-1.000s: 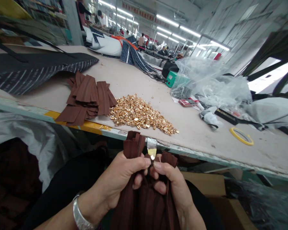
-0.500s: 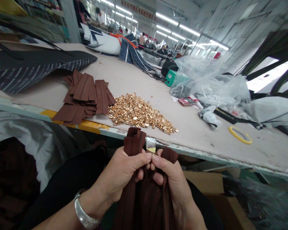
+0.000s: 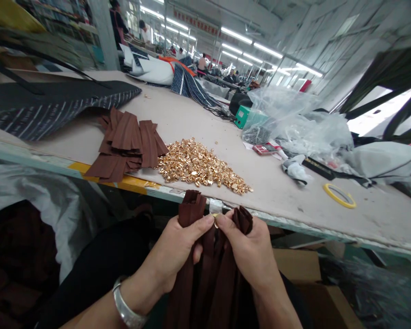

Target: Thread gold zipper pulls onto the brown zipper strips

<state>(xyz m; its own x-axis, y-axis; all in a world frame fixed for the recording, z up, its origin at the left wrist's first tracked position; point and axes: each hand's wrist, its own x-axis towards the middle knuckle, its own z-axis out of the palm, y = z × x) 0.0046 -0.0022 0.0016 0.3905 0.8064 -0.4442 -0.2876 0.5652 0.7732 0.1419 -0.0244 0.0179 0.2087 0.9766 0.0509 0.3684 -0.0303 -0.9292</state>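
Note:
My left hand (image 3: 180,244) is closed around a bundle of brown strips (image 3: 191,208), whose cut ends stand up above the fist. My right hand (image 3: 248,242) grips more brown strips (image 3: 242,218). Both thumbs meet in front of the table edge, with a small gold piece (image 3: 216,223) between the fingertips. The long strips hang down below the hands. Just beyond lies a heap of gold metal pieces (image 3: 202,164) on the table (image 3: 277,196). To its left is a pile of short brown strips (image 3: 123,144).
Dark striped fabric (image 3: 55,107) covers the table's left end. At the right are clear plastic bags (image 3: 304,128), a green box (image 3: 242,116), a black bar (image 3: 318,168) and a yellow tape roll (image 3: 339,195). A cardboard box (image 3: 297,265) stands below. People are in the background.
The view has shifted slightly. My right hand has turned, its fingers now more hidden behind the strips, and a small gold piece shows between the fingertips.

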